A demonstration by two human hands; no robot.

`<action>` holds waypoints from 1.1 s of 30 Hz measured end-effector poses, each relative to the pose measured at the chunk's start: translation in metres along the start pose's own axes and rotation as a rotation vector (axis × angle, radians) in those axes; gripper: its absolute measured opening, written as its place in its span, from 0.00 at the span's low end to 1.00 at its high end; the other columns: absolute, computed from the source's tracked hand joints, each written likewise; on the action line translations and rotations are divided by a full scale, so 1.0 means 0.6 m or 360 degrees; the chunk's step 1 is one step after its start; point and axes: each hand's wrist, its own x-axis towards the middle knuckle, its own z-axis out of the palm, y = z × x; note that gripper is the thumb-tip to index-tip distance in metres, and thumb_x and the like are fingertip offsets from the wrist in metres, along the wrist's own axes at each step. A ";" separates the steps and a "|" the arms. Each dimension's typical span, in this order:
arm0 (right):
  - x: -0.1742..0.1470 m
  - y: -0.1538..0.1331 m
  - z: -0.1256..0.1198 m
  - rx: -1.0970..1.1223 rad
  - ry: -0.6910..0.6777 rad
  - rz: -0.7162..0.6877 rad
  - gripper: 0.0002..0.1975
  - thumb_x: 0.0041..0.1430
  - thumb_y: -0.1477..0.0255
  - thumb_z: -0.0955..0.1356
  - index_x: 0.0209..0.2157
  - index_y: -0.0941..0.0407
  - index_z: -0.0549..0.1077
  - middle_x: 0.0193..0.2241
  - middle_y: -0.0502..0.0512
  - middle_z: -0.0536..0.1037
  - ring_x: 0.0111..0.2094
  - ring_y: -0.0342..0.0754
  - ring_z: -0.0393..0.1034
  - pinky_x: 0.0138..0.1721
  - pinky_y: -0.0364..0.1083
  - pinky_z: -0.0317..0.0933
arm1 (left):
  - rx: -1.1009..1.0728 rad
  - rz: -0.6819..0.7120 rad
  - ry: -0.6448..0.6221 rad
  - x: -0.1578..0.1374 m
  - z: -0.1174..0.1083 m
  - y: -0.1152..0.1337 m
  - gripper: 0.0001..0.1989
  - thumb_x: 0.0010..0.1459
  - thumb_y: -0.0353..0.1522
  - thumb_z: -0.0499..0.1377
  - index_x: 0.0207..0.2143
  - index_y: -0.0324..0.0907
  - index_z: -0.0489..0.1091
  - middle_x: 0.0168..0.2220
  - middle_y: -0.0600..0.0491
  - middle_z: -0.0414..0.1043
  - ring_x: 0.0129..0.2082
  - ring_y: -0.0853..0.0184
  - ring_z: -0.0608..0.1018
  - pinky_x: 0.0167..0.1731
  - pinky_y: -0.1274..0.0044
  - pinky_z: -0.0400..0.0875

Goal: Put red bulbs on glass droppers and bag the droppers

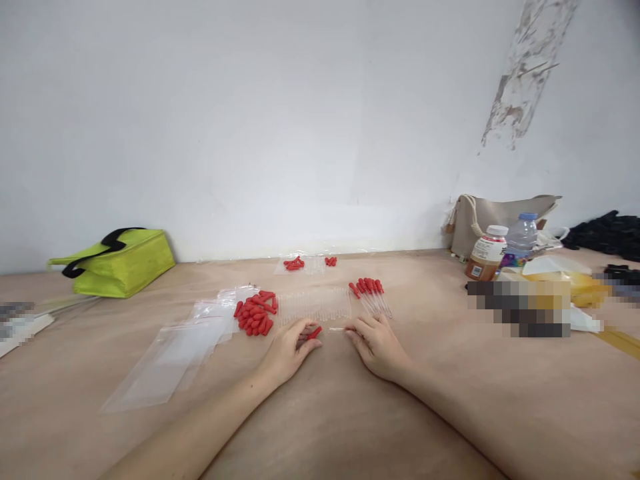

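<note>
Bare hands meet mid-tabletop: the L hand has thumb & fingers clamped on a red bulb, while the R hand, opp. it, has its fingers together on a thin clear tube, the free end pointing L twd. the bulb, w/ a small gap btwn. the two. Just beyond the hands lies a row of clear tubes, set side by side. A pile of red bulbs sits at the row's L end, next to overlapping clear bags that fan out twd. the L forearm. At the R end, just past the R hand, red-topped droppers lie grouped, bulbs pointing away fr. the person. Farther back, nr. the wall, are two small clusters of red pcs.. Far L stands a lime-green bag w/ a black strap; far R, a white-capped bottle & a blue-capped bottle stand in front of a beige bag, w/ yellow pkg. nearby. Some items at R & far L are pixelated, can't be ID'd.
</note>
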 end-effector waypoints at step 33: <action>0.006 0.013 0.004 0.0046 -0.0136 -0.0274 0.11 0.59 0.73 0.59 0.36 0.52 0.72 0.29 0.51 0.76 0.29 0.42 0.66 0.36 0.45 0.43 | 0.0014 0.0202 -0.0274 -0.007 -0.008 0.036 0.10 0.60 0.32 0.48 0.33 0.41 0.69 0.29 0.53 0.69 0.31 0.68 0.71 0.34 0.77 0.64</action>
